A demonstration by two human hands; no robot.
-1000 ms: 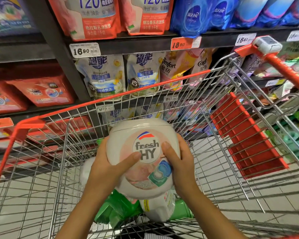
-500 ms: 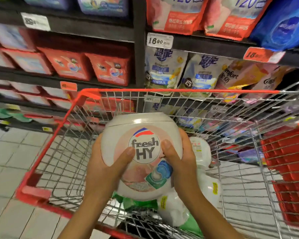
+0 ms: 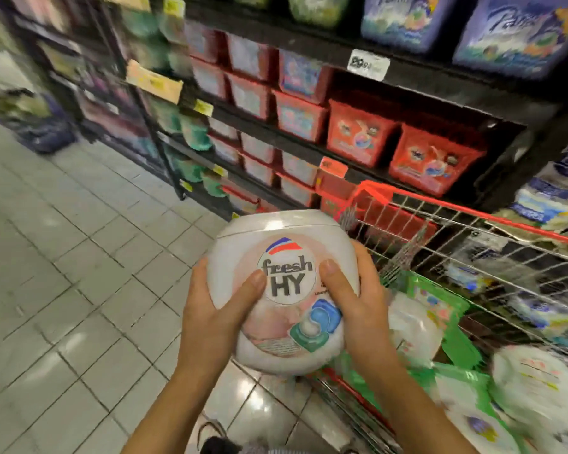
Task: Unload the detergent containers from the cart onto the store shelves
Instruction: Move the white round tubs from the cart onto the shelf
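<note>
The person holds a white tub [image 3: 286,290] labelled "fresh HY" upright between both hands. The left hand [image 3: 210,319] grips its left side and the right hand [image 3: 361,309] its right side. The fingers curl round the back, and both thumbs [image 3: 246,286] press on the front label. The tub is in the air over the tiled floor [image 3: 79,290], just left of the near corner of the cart [image 3: 473,217] and outside its wire basket.

Inside the cart lie more white tubs [image 3: 535,388] and green packs [image 3: 456,342], blurred. Behind the cart stand dark shelves [image 3: 407,70] running off to the left. One shelf carries red boxes [image 3: 433,158], and a white price tag [image 3: 368,64] is fixed to the shelf edge above them. The tub is well apart from the shelves.
</note>
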